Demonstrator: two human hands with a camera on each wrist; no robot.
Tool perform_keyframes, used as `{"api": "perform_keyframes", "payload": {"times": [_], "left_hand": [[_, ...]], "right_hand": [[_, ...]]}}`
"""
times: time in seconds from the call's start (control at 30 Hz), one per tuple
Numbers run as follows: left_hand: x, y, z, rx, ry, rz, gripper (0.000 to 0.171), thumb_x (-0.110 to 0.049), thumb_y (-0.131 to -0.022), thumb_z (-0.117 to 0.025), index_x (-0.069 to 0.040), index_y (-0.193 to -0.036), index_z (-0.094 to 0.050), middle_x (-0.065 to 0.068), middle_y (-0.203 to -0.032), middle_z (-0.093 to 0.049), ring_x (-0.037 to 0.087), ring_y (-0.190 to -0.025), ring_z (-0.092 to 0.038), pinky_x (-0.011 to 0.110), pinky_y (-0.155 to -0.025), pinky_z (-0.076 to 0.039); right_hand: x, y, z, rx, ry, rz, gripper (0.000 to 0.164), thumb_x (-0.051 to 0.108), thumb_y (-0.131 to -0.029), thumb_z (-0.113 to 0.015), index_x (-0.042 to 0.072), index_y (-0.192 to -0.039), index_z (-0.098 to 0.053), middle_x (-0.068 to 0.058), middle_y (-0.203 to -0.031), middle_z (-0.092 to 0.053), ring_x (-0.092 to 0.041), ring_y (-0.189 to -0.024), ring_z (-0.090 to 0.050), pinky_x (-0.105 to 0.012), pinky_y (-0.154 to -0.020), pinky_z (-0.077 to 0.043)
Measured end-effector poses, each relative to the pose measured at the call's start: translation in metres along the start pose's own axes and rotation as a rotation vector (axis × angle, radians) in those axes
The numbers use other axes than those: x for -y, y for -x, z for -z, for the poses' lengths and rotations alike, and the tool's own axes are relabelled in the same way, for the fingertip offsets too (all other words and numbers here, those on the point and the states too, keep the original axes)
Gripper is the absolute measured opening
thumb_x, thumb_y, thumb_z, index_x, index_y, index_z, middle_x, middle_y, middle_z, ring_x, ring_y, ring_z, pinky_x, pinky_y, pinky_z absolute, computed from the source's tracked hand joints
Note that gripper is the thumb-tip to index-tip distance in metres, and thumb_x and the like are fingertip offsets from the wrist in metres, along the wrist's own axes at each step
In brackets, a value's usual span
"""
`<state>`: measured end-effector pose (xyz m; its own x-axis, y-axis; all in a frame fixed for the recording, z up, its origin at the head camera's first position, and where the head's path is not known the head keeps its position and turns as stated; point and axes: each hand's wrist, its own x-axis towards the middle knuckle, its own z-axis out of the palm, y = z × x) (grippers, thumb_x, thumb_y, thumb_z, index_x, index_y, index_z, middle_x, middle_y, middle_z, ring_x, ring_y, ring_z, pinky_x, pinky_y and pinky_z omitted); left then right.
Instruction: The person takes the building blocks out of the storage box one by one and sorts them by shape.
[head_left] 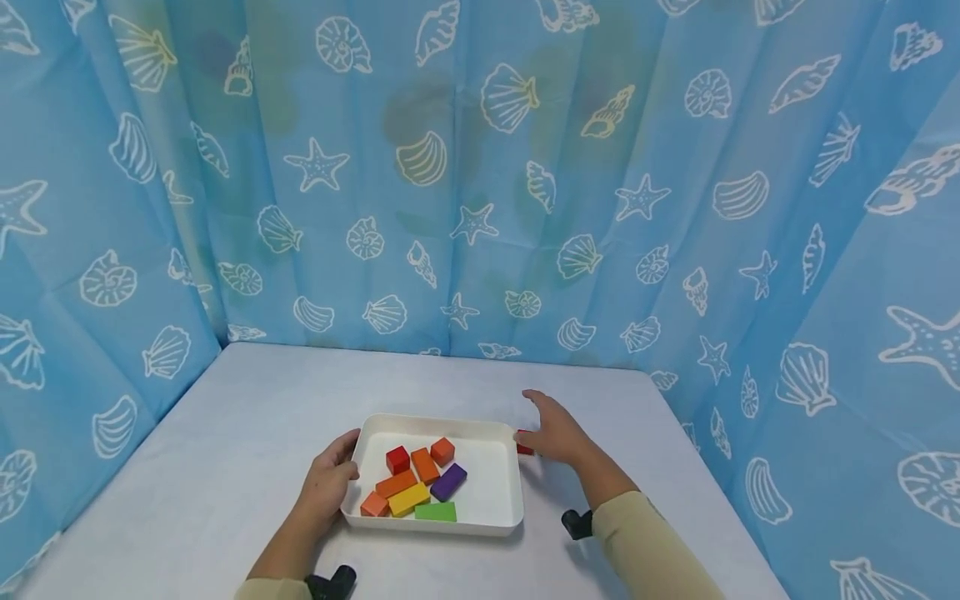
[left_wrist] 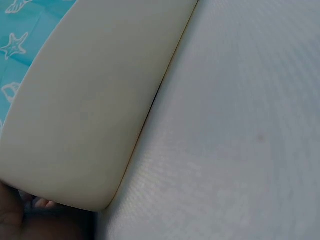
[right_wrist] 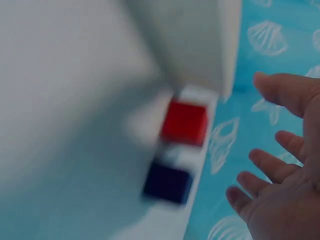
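A shallow white tray (head_left: 491,475) stands on the table with several coloured wooden blocks in it. On its left side, my left hand (head_left: 327,479) grips the wall, thumb near the rim; the left wrist view shows the tray's outer wall (left_wrist: 90,100) with fingers (left_wrist: 10,210) at its corner. My right hand (head_left: 557,429) is at the tray's right edge, fingers spread and holding nothing. Beneath it, outside the tray, lies a red block (right_wrist: 185,122), partly covered in the head view. Beside that sits a dark blue block (right_wrist: 167,182), which the hand hides from the head camera.
Inside the tray are a red cube (head_left: 397,460), a purple block (head_left: 448,482), a yellow block (head_left: 409,498), a green block (head_left: 436,511) and several orange ones. A blue shell-print curtain (head_left: 480,167) surrounds the white table (head_left: 285,383) at the back and sides.
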<state>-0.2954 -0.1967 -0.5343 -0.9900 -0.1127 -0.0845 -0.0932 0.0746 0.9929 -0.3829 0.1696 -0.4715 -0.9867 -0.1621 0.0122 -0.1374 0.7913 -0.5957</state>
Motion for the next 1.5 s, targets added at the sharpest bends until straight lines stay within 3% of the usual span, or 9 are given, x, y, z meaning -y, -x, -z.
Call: {"api": "perform_keyframes", "payload": {"times": [0.2,0.47,0.67,0.87,1.13,1.5], "left_hand": [[0.0,-0.001,-0.001,-0.002,0.002,-0.001,0.073,0.005,-0.091,-0.046,0.0,-0.163,-0.036,0.023,-0.17,-0.031,0.043,-0.157,-0.026,0.057,-0.124,-0.025],[-0.001,-0.002,0.0,-0.004,-0.005,0.004,0.073,0.005,-0.092,-0.045,0.0,-0.163,-0.036,0.022,-0.171,-0.031,0.041,-0.158,-0.026,0.056,-0.124,-0.025],[-0.005,-0.004,0.002,-0.001,-0.013,-0.007,0.073,0.006,-0.091,-0.046,0.0,-0.163,-0.036,0.022,-0.171,-0.03,0.042,-0.158,-0.025,0.056,-0.124,-0.024],[-0.004,-0.002,0.001,0.005,0.003,-0.015,0.073,0.006,-0.091,-0.048,0.001,-0.163,-0.037,0.024,-0.17,-0.03,0.044,-0.158,-0.025,0.057,-0.124,-0.024],[-0.001,-0.002,0.001,-0.007,-0.007,-0.028,0.07,0.005,-0.091,-0.049,0.0,-0.16,-0.042,0.024,-0.168,-0.035,0.044,-0.156,-0.028,0.059,-0.122,-0.026],[0.004,0.001,0.003,-0.04,0.02,-0.049,0.069,0.006,-0.09,-0.05,0.001,-0.158,-0.045,0.025,-0.166,-0.038,0.045,-0.155,-0.03,0.059,-0.121,-0.03]], "right_hand": [[0.047,-0.007,-0.008,0.047,-0.12,0.054,0.077,0.026,-0.093,-0.083,0.02,-0.161,-0.046,-0.013,-0.163,-0.047,-0.044,-0.145,-0.048,-0.065,-0.109,-0.047],[0.089,-0.014,-0.038,0.155,-0.192,0.181,0.06,0.021,-0.097,-0.079,0.013,-0.152,-0.056,-0.014,-0.151,-0.059,-0.038,-0.138,-0.056,-0.054,-0.106,-0.053],[0.114,-0.016,-0.068,0.283,-0.14,0.243,0.054,0.021,-0.097,-0.08,0.011,-0.146,-0.062,-0.006,-0.14,-0.067,-0.026,-0.128,-0.064,-0.043,-0.102,-0.057],[0.131,-0.007,-0.086,0.335,-0.056,0.274,0.051,0.019,-0.097,-0.079,0.011,-0.145,-0.063,-0.005,-0.139,-0.068,-0.022,-0.125,-0.067,-0.039,-0.102,-0.057],[0.139,-0.003,-0.094,0.386,0.081,0.312,0.05,0.02,-0.095,-0.081,0.013,-0.143,-0.067,-0.004,-0.134,-0.071,-0.021,-0.121,-0.068,-0.037,-0.099,-0.059],[0.144,-0.002,-0.103,0.429,0.288,0.442,0.044,0.019,-0.095,-0.082,0.016,-0.138,-0.073,0.01,-0.102,-0.068,-0.007,-0.088,-0.059,-0.023,-0.091,-0.058]]}}
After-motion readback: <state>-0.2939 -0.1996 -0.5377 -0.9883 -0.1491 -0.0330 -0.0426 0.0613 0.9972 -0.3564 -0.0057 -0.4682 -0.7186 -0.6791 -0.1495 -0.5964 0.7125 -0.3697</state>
